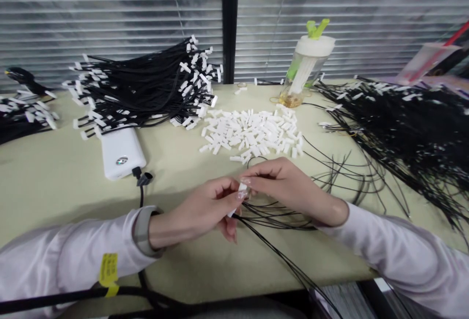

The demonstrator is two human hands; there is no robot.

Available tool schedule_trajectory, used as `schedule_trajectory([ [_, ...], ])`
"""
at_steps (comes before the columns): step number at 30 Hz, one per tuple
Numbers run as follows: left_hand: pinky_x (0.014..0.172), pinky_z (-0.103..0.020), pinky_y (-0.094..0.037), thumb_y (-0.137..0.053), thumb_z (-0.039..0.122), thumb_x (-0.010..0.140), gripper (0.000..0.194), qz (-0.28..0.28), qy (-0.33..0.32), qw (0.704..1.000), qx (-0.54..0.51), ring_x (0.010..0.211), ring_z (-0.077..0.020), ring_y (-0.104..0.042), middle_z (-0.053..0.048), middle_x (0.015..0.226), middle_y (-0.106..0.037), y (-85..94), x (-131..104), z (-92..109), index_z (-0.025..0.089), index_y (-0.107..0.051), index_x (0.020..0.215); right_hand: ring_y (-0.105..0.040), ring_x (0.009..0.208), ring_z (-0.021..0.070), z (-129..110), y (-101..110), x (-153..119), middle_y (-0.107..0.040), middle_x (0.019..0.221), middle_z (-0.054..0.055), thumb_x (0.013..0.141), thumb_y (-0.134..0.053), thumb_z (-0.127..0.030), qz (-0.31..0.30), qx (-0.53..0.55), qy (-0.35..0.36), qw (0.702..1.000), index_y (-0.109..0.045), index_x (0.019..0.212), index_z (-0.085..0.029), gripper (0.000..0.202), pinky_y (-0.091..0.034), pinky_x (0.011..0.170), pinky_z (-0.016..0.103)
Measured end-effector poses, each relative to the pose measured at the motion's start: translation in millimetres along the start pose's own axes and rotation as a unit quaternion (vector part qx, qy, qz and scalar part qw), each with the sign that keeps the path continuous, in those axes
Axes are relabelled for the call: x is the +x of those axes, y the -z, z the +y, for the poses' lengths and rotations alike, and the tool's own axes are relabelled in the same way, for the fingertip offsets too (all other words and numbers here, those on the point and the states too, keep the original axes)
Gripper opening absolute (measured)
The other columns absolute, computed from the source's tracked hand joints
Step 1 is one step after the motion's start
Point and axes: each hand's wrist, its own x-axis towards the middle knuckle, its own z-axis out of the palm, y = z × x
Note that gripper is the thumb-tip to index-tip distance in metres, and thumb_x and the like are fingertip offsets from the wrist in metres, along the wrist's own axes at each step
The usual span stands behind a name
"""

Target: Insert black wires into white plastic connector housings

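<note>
Near the table's front, my left hand (200,209) pinches a small white plastic connector (242,187) between thumb and fingers. Another white piece (231,213) shows under the left thumb. My right hand (289,184) meets it from the right, thumb and forefinger closed at the same connector; whether they hold the connector or a wire end in it is hidden by the fingers. Thin black wires (278,219) run from the left hand to the right, under my right wrist and down over the table edge. Just beyond the hands lies a loose pile of white connectors (252,131).
Bundled black cables with white ends (146,84) lie at the back left, beside a white power bank (122,153) with a plugged-in cord. A clear bottle (306,70) stands behind the pile. Many loose black wires (414,133) cover the right side. Window blinds (110,11) close the back.
</note>
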Motion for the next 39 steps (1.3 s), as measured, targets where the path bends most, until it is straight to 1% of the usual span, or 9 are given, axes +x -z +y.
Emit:
schedule_trajectory([
  [6, 0.043, -0.024, -0.052, -0.048, 0.038, 0.08, 0.023, 0.006, -0.005, 0.998, -0.057, 0.038, -0.0036, -0.051, 0.007, 0.063, -0.049, 0.5, 2.2, -1.0, 0.017, -0.042, 0.074, -0.048, 0.064, 0.007, 1.2, 0.0, -3.4, -0.055, 0.08, 0.0, 0.085, -0.041, -0.03, 0.023, -0.041, -0.003, 0.999, -0.049, 0.103, -0.018, 0.023, -0.042, 0.059, 0.02],
  [8, 0.044, -0.025, -0.052, -0.049, 0.038, 0.08, 0.022, 0.001, -0.005, 0.997, -0.083, 0.038, -0.0044, -0.052, 0.007, 0.062, -0.049, 1.4, 2.4, -1.4, 0.018, -0.041, 0.075, -0.045, 0.056, 0.0064, 2.5, 0.6, -4.6, -0.051, 0.072, -0.002, 0.087, -0.036, -0.03, 0.034, -0.049, -0.021, 0.998, -0.046, 0.097, -0.018, 0.018, -0.04, 0.052, 0.019],
  [11, 0.044, -0.025, -0.052, -0.051, 0.036, 0.079, 0.021, -0.006, -0.008, 0.994, -0.111, 0.038, -0.0048, -0.053, 0.007, 0.063, -0.049, 2.5, 1.8, -1.3, 0.018, -0.041, 0.075, -0.043, 0.049, 0.0061, 3.9, 2.6, -4.4, -0.048, 0.06, -0.004, 0.085, -0.038, -0.029, 0.064, -0.095, -0.029, 0.993, -0.046, 0.08, -0.018, 0.015, -0.037, 0.048, 0.019],
  [15, 0.044, -0.025, -0.053, -0.052, 0.036, 0.079, 0.022, -0.013, -0.018, 0.992, -0.127, 0.04, -0.0054, -0.054, 0.007, 0.064, -0.049, 3.5, 1.3, -0.7, 0.018, -0.041, 0.075, -0.044, 0.052, 0.0066, 1.3, 6.9, -2.7, -0.049, 0.057, -0.003, 0.081, -0.047, -0.029, 0.107, -0.186, 0.014, 0.977, -0.054, 0.072, -0.017, 0.016, -0.036, 0.051, 0.019],
  [19, 0.044, -0.025, -0.052, -0.054, 0.037, 0.077, 0.023, -0.015, -0.019, 0.991, -0.135, 0.041, -0.0059, -0.054, 0.007, 0.064, -0.049, 4.2, 1.6, -0.8, 0.018, -0.041, 0.076, -0.049, 0.063, 0.0082, -3.1, 10.2, -3.3, -0.055, 0.069, 0.0, 0.08, -0.048, -0.026, 0.096, -0.185, 0.045, 0.977, -0.056, 0.074, -0.016, 0.014, -0.039, 0.058, 0.02],
  [23, 0.044, -0.025, -0.052, -0.053, 0.037, 0.078, 0.022, -0.023, -0.019, 0.991, -0.129, 0.041, -0.0061, -0.055, 0.007, 0.065, -0.049, 4.8, 1.8, -2.1, 0.018, -0.042, 0.076, -0.048, 0.055, 0.0073, -2.5, 10.1, -4.4, -0.053, 0.061, -0.002, 0.08, -0.049, -0.027, 0.1, -0.188, 0.026, 0.977, -0.056, 0.073, -0.016, 0.014, -0.038, 0.054, 0.02],
  [26, 0.045, -0.025, -0.052, -0.051, 0.036, 0.08, 0.021, -0.027, -0.022, 0.992, -0.124, 0.042, -0.0059, -0.055, 0.007, 0.066, -0.049, 4.8, 1.4, -2.4, 0.018, -0.041, 0.076, -0.047, 0.057, 0.0072, -0.4, 8.0, -4.5, -0.055, 0.063, -0.002, 0.08, -0.049, -0.027, 0.126, -0.258, 0.051, 0.957, -0.056, 0.071, -0.016, 0.016, -0.036, 0.054, 0.02],
  [30, 0.045, -0.025, -0.052, -0.051, 0.037, 0.079, 0.021, -0.025, -0.012, 0.993, -0.116, 0.042, -0.0058, -0.054, 0.007, 0.065, -0.049, 4.1, 0.8, -0.6, 0.018, -0.042, 0.076, -0.045, 0.057, 0.0071, -0.3, 5.6, -4.8, -0.053, 0.062, -0.002, 0.083, -0.044, -0.026, 0.116, -0.307, 0.07, 0.942, -0.054, 0.069, -0.016, 0.019, -0.033, 0.056, 0.02],
  [39, 0.046, -0.025, -0.052, -0.051, 0.037, 0.079, 0.022, -0.024, -0.015, 0.993, -0.117, 0.042, -0.006, -0.055, 0.007, 0.066, -0.048, 5.0, 1.5, -1.7, 0.018, -0.042, 0.076, -0.046, 0.059, 0.0085, 0.2, 4.0, -6.7, -0.054, 0.065, -0.001, 0.082, -0.044, -0.025, 0.135, -0.312, 0.093, 0.936, -0.051, 0.07, -0.017, 0.016, -0.034, 0.056, 0.02],
])
